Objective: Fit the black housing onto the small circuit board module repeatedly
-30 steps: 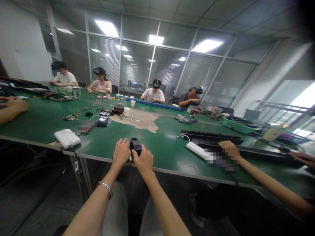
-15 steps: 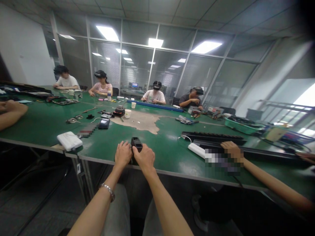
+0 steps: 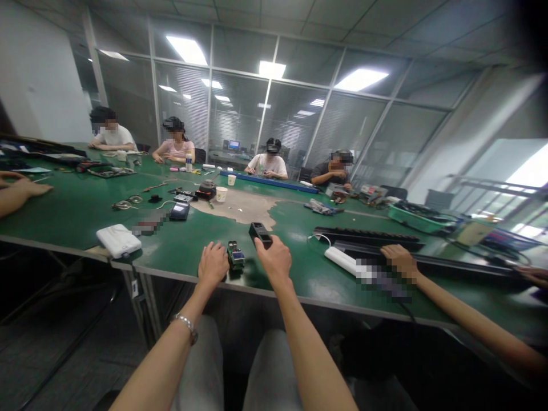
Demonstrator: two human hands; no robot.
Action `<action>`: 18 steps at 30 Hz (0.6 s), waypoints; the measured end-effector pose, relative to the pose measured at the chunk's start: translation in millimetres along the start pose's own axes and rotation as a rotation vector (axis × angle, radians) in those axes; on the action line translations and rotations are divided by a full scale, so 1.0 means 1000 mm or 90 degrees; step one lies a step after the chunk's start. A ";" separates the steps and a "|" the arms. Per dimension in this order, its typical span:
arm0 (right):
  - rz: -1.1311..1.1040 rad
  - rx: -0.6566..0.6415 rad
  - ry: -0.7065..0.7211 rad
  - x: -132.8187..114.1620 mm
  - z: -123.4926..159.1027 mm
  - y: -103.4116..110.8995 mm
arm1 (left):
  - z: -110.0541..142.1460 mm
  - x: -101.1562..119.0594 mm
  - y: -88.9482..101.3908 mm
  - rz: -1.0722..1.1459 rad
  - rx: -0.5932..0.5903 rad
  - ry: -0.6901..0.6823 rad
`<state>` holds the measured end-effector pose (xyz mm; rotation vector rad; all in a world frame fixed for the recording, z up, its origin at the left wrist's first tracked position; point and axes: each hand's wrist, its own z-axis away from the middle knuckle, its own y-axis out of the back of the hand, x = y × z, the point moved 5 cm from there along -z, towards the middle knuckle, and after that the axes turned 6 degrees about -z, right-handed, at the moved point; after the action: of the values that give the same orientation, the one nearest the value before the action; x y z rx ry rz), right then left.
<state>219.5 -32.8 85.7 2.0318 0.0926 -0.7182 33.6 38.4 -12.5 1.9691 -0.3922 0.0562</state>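
Observation:
My right hand (image 3: 274, 260) is closed around a black plastic housing (image 3: 259, 233) with openings in its top, held just above the green table. Close to the table's front edge stands a small device with an exposed green circuit board (image 3: 236, 257) and a bluish panel. My left hand (image 3: 213, 264) rests on the table just left of this board, fingers slightly bent and spread. Whether its thumb side touches the board I cannot tell.
A white power bank (image 3: 119, 240) lies left near the edge. Paper cups (image 3: 221, 194) stand further back. To the right are a white power strip (image 3: 342, 260), black rails (image 3: 372, 238) and another person's hand (image 3: 400, 261). A green basket (image 3: 422, 220) holds cables. Several people sit opposite.
My right hand has moved right and slightly up with the black housing, away from my left hand. The circuit board device now shows where the housing was.

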 end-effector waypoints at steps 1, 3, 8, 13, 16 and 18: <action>0.012 -0.004 -0.003 0.005 0.000 -0.002 | 0.000 -0.001 -0.001 -0.002 0.001 -0.003; 0.031 -0.013 -0.007 0.013 0.002 -0.007 | -0.001 -0.002 -0.003 -0.006 0.004 -0.008; 0.046 -0.031 -0.015 0.026 0.008 -0.022 | -0.001 -0.002 -0.004 -0.013 0.006 -0.012; 0.062 -0.047 -0.005 0.029 0.015 -0.035 | -0.001 0.000 -0.001 -0.013 0.006 -0.010; 0.075 -0.055 0.002 0.029 0.021 -0.038 | 0.000 0.001 0.001 -0.011 0.003 -0.008; 0.081 -0.057 0.010 0.028 0.025 -0.038 | 0.000 0.001 0.002 -0.008 0.001 -0.007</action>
<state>218.6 -38.3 32.3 1.9394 0.0042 -0.6085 34.0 37.6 -10.6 1.9742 -0.3868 0.0368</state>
